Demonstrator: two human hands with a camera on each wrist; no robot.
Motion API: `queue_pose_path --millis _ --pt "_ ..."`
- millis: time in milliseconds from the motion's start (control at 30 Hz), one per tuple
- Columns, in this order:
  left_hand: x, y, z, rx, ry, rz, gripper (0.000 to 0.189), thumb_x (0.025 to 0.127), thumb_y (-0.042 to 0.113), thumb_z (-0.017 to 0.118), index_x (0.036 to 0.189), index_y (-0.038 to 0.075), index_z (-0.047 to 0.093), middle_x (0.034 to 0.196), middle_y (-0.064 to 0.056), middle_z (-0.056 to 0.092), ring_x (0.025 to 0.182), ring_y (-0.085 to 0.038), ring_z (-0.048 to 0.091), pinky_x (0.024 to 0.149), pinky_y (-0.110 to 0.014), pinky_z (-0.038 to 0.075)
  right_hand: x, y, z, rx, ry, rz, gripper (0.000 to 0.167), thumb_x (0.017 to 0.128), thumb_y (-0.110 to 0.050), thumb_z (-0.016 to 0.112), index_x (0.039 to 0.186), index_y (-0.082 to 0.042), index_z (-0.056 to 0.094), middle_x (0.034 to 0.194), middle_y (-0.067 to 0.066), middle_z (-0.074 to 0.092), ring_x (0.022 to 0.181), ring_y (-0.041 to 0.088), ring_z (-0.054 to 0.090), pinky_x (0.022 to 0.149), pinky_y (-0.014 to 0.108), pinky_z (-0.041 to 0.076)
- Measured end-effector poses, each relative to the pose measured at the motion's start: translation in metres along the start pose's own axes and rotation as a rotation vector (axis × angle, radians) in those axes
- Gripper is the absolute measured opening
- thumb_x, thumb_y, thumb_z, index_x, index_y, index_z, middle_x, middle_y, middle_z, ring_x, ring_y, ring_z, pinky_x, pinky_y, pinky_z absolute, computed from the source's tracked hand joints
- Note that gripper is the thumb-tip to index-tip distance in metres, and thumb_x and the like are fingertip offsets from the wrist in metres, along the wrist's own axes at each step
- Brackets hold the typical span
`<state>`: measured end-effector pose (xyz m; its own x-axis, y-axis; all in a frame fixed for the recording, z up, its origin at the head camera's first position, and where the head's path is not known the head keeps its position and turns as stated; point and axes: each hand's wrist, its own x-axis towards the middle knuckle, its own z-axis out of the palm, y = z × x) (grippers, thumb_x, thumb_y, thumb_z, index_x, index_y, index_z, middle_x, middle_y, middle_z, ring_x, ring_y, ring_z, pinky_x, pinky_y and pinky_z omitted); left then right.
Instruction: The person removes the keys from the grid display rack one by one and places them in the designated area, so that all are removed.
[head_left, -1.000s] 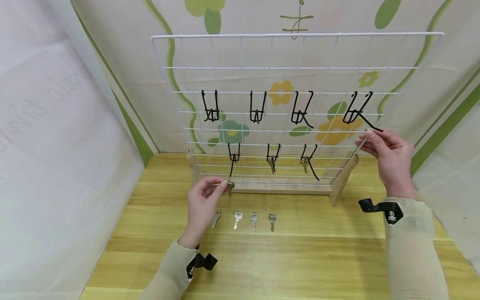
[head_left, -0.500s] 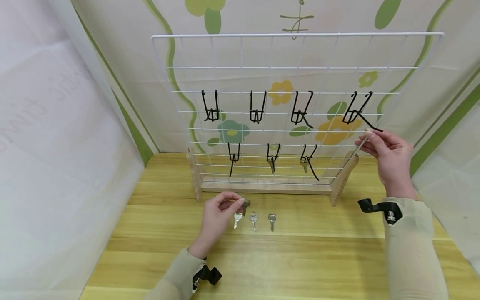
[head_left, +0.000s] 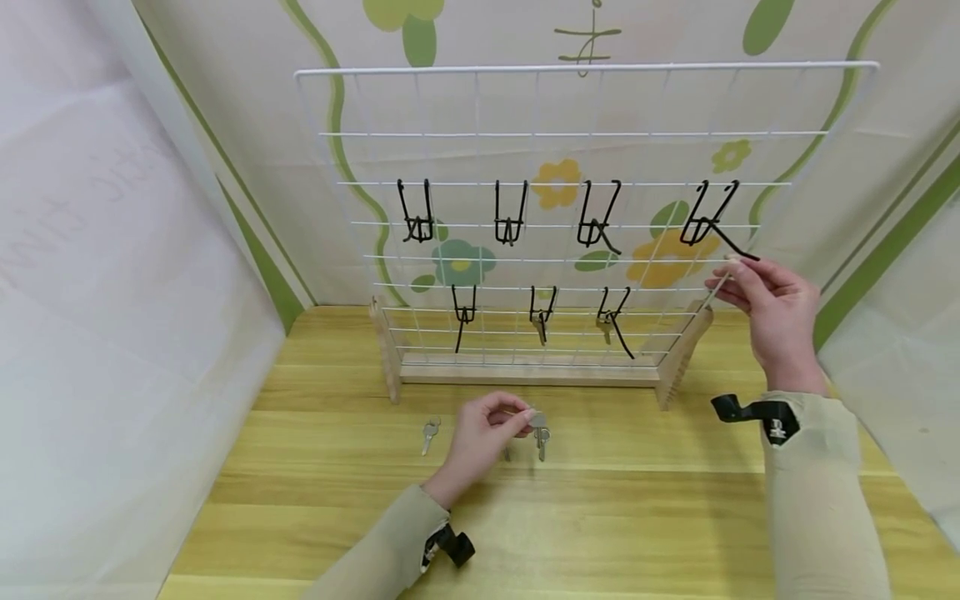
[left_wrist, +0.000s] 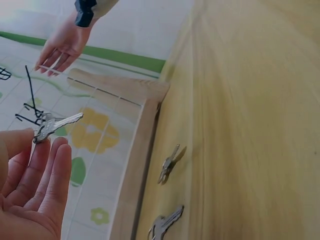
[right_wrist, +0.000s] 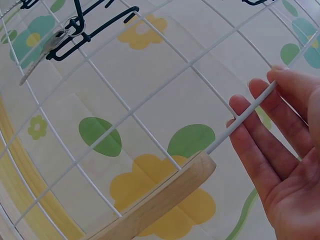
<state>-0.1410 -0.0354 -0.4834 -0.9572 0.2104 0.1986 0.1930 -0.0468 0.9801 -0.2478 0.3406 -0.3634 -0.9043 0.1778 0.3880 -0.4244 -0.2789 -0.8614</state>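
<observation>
My left hand (head_left: 487,433) pinches a metal key (left_wrist: 54,126) between thumb and forefinger, held up over the wooden table; its blade sticks out from the fingertips. Below it in the head view lies another key (head_left: 544,448), and one more key (head_left: 430,435) rests left of the hand. Part of a further key (head_left: 507,453) shows beside the fingers; the hand covers the rest. At the right, my right hand (head_left: 780,321) holds the side wire of the white wire grid rack (right_wrist: 220,141), thumb on one side and fingers on the other.
Black hooks hang in two rows; one upper hook (head_left: 510,215) is among several. Keys hang on the lower middle hook (head_left: 542,312) and lower right hook (head_left: 615,317); the lower left hook (head_left: 464,315) is bare. A wooden stand (head_left: 525,375) supports the grid. White cloth walls surround the table.
My left hand has moved right and toward me with the key, from near the lower left hook to over the table keys. My right hand stays on the rack's edge.
</observation>
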Motion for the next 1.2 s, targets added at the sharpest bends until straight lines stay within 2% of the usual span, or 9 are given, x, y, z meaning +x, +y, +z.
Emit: queue_pose_path --millis 133,233,300,400,500,567,900,1200 --pt "0.007 -0.008 0.012 0.02 -0.014 -0.044 0.005 0.094 0.005 0.074 0.098 0.001 0.072 0.09 -0.009 0.073 0.081 -0.045 0.071 0.071 -0.04 0.062 0.0 0.001 0.0 0.002 -0.003 -0.002 0.035 0.093 0.0 0.071 0.122 0.018 0.063 0.099 0.02 0.075 0.087 0.026 0.074 0.081 0.034 0.058" --pt "0.015 -0.012 0.021 0.069 -0.027 -0.067 0.006 0.094 0.008 0.075 0.097 0.003 0.073 0.088 -0.006 0.073 0.08 -0.042 0.071 0.07 -0.044 0.061 0.0 0.001 0.0 -0.008 -0.001 -0.004 0.035 0.093 0.0 0.071 0.122 0.018 0.063 0.099 0.019 0.075 0.087 0.026 0.074 0.08 0.033 0.058" --pt "0.02 -0.016 0.026 0.129 -0.037 -0.074 0.007 0.095 0.012 0.076 0.097 0.005 0.073 0.087 -0.002 0.072 0.08 -0.036 0.071 0.07 -0.042 0.061 -0.001 0.001 0.0 -0.006 0.002 -0.004 0.036 0.093 -0.001 0.071 0.122 0.018 0.062 0.099 0.02 0.075 0.087 0.026 0.074 0.08 0.033 0.058" --pt "0.028 -0.022 0.033 0.212 -0.051 -0.077 0.007 0.094 0.015 0.077 0.095 0.009 0.075 0.085 0.005 0.071 0.078 -0.022 0.07 0.069 -0.032 0.059 -0.001 0.001 0.001 -0.006 0.002 -0.002 0.036 0.094 -0.001 0.071 0.122 0.019 0.062 0.099 0.02 0.074 0.087 0.026 0.074 0.08 0.033 0.058" --pt "0.035 -0.032 0.039 0.262 -0.063 -0.089 0.007 0.093 0.017 0.078 0.093 0.011 0.075 0.083 0.009 0.07 0.073 -0.008 0.064 0.066 -0.024 0.054 -0.001 0.001 0.001 -0.011 -0.003 0.0 0.036 0.094 -0.001 0.071 0.122 0.019 0.062 0.1 0.02 0.074 0.087 0.026 0.074 0.08 0.033 0.058" --pt "0.038 -0.038 0.042 0.276 -0.075 -0.097 0.007 0.092 0.016 0.079 0.092 0.01 0.075 0.081 0.009 0.07 0.071 -0.005 0.062 0.063 -0.023 0.053 -0.001 0.001 0.002 -0.01 -0.006 0.001 0.036 0.094 -0.001 0.071 0.122 0.019 0.062 0.101 0.02 0.074 0.087 0.027 0.074 0.081 0.034 0.058" --pt "0.042 -0.049 0.049 0.402 -0.116 -0.156 0.008 0.093 0.02 0.079 0.088 0.014 0.075 0.078 0.012 0.067 0.069 -0.003 0.061 0.062 -0.022 0.052 -0.001 0.001 0.002 0.013 -0.009 0.002 0.035 0.094 0.0 0.071 0.121 0.019 0.063 0.101 0.021 0.074 0.086 0.027 0.075 0.081 0.035 0.057" --pt "0.043 -0.045 0.053 0.547 -0.139 -0.196 0.009 0.092 0.02 0.079 0.085 0.016 0.074 0.076 0.013 0.065 0.067 -0.001 0.059 0.062 -0.022 0.051 -0.001 0.0 0.002 -0.005 -0.002 0.0 0.036 0.094 -0.001 0.071 0.122 0.019 0.062 0.101 0.021 0.074 0.086 0.026 0.074 0.081 0.034 0.057"
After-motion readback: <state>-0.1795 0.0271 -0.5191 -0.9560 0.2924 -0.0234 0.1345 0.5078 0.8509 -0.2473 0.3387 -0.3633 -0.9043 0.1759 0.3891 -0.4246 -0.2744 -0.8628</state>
